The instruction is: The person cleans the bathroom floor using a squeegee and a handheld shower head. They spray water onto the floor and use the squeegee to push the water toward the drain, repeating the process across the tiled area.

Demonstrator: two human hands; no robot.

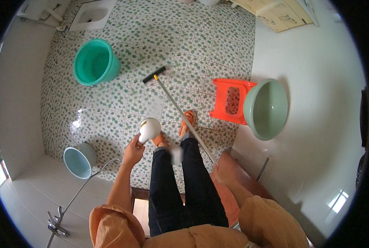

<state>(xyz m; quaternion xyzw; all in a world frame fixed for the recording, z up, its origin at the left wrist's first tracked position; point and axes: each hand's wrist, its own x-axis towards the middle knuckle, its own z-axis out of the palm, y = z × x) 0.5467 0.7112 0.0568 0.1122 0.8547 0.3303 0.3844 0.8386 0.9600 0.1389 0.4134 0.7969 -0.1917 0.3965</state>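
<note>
My left hand (134, 151) grips the handle of a white shower head (149, 129), which has a gold-coloured mark on it. A pale patch on the floor lies just beyond it; I cannot tell if water is running. The upper end of a long metal pole is in my right hand (226, 170). That pole belongs to a floor brush (178, 107) with a yellow joint, and its dark head (154, 74) rests on the pebble-patterned tiles. Between the two hands are my legs in dark trousers and my feet in orange slippers (188, 119).
A green bucket (115, 66) and a pale blue bucket (89, 155) stand on the left. To the right, a tilted green basin (250, 108) touches a red plastic stool (220, 99). The shower hose (79, 189) runs from a wall tap (55, 221). A squat toilet (105, 24) is at the far left.
</note>
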